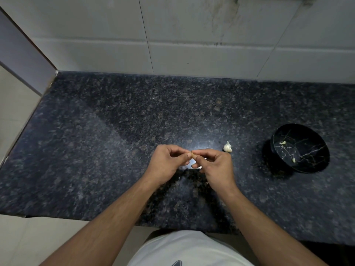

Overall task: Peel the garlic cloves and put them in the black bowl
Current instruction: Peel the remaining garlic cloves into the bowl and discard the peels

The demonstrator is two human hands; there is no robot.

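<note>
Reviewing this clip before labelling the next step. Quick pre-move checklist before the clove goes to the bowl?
1. Clove held: ok, pinched between left hand and right hand fingertips.
2. Clove fully peeled: cannot tell, fingers hide most of it.
3. Black bowl within the right hand's side: ok, it stands on the counter to the right.
4. Bowl has room: ok, two peeled cloves inside, mostly bare.
5. Path to bowl: ok, only the garlic bulb lies near it.
</note>
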